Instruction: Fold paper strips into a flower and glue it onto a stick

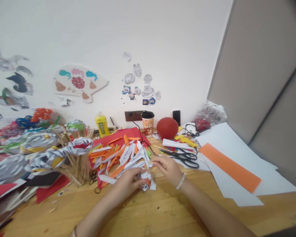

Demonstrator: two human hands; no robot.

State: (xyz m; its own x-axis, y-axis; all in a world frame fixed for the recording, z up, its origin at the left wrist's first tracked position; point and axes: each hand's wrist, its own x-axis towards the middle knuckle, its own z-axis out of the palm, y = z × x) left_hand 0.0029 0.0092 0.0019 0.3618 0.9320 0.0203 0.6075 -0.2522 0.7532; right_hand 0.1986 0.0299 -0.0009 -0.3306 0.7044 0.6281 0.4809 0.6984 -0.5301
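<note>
Paper bundle (146,182) gripped in left hand (130,180), likely mid-shaping; right hand (169,168) pinched, contents unclear; next move needs steady support.

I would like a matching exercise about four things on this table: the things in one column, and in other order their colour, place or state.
Things:
1. Bottle
2. Cup
3. Scissors
4. Phone

Descriptions:
A. lying flat
B. upright against the wall
C. yellow
D. closed with a black lid

Pairs: 1-C, 2-D, 3-A, 4-B
</note>
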